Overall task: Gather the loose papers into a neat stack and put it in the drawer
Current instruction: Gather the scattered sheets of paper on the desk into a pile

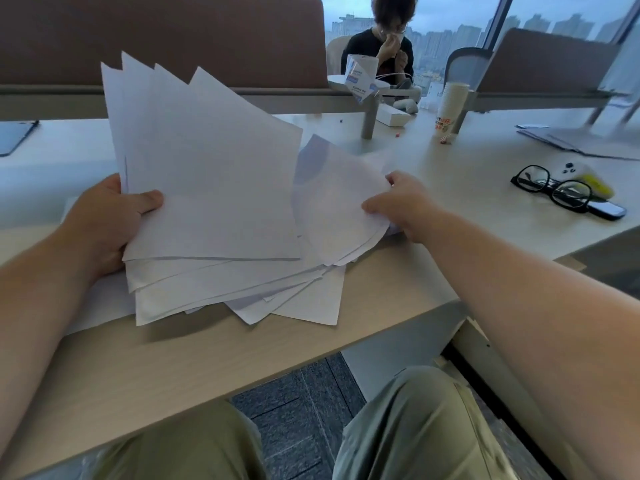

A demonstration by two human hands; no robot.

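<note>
Mid-gathering: left hand [107, 220] gripping fanned papers [207, 188] at centre frame, right hand [398, 202] pinching curled sheets. Next: squaring edges against bench [450, 161]; drawer unseen.

Dim window daylight, soft wide-angle edges

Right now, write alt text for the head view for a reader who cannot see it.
A seated person's left hand grips a fanned, uneven bunch of white papers lifted off a pale desk, while the right hand pinches a curled sheet at the bunch's right edge. Black glasses lie to the right; another person sits beyond the divider.
</note>
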